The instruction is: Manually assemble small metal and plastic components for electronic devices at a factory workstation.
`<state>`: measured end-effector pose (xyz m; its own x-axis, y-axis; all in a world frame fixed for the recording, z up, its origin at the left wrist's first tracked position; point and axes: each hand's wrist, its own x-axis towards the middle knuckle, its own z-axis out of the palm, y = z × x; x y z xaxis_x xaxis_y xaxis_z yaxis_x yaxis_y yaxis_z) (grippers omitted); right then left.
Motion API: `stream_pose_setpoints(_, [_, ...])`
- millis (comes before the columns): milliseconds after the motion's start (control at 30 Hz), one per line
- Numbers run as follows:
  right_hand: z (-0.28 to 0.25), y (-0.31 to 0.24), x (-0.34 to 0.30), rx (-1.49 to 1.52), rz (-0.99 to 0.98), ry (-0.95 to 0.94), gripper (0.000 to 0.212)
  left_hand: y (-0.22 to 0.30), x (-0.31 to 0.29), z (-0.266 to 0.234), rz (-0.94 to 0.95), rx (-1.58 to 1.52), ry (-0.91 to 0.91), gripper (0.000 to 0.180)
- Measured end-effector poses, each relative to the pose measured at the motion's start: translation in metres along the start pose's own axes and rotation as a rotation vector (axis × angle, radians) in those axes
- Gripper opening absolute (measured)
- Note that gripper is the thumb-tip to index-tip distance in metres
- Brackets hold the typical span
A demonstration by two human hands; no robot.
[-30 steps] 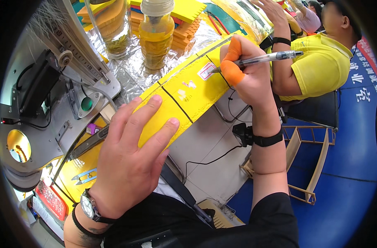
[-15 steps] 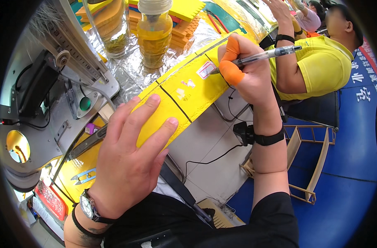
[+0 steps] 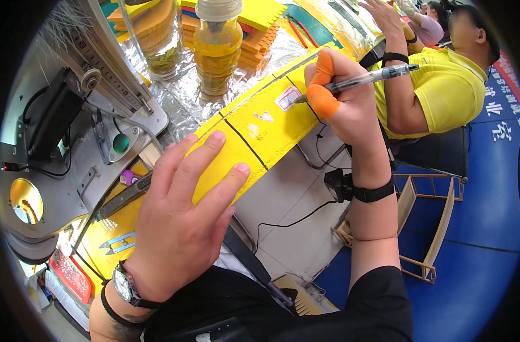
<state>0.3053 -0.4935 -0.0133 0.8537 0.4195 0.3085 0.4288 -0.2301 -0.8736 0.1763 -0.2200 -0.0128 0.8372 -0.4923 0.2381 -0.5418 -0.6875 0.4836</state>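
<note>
Between the fingers of my right hand (image 3: pixel 348 105) is a clear pen (image 3: pixel 374 77); orange finger cots cover my thumb and a finger. Its tip meets the edge of a small white label with a red border (image 3: pixel 287 99). That label lies on the yellow work surface (image 3: pixel 225 154), which is crossed by black lines. Scraps of torn white paper (image 3: pixel 264 117) stick to the surface beside it. My left hand (image 3: pixel 185 199) rests with spread fingers on the same yellow surface, holding nothing. Blue thread snips (image 3: pixel 120 242) lie left of my left wrist.
A grey machine (image 3: pixel 49 194) with a ruler scale fills the left. Behind the yellow strip stand a lidded bottle of amber liquid (image 3: pixel 217 51) and a clear tumbler (image 3: pixel 160 40). At right sits a person in a yellow shirt (image 3: pixel 442 85); a wooden frame (image 3: pixel 431 228) lies on the blue floor.
The surface and bottles appear shifted slightly right in the picture. The pen stays at the label's edge in my right hand, and my left hand stays flat on the yellow surface.
</note>
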Motion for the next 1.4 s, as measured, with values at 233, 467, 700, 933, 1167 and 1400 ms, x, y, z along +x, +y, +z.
stream_pose_setpoints(233, [-0.007, 0.005, -0.004, 0.059, 0.020, 0.060, 0.021, 0.001, 0.001, 0.000, 0.005, -0.005, -0.004, 0.058])
stream_pose_setpoints(467, [-0.002, 0.007, -0.001, -0.020, -0.015, 0.078, 0.020, 0.001, 0.001, 0.000, -0.002, 0.000, 0.008, 0.057])
stream_pose_setpoints(700, [-0.006, 0.010, -0.001, 0.008, -0.057, 0.017, 0.023, 0.001, 0.002, 0.002, 0.001, -0.004, 0.007, 0.056])
stream_pose_setpoints(933, [-0.006, 0.004, -0.001, 0.035, 0.022, 0.055, 0.020, 0.001, 0.002, 0.001, 0.000, -0.001, 0.010, 0.056])
stream_pose_setpoints(1167, [-0.007, 0.012, -0.001, 0.196, 0.009, 0.137, 0.017, 0.002, -0.001, -0.002, 0.000, 0.008, 0.013, 0.056])
stream_pose_setpoints(1400, [-0.030, 0.012, -0.009, 0.163, -0.112, 0.594, 0.013, -0.009, -0.002, -0.007, 0.051, -0.053, 0.047, 0.055])
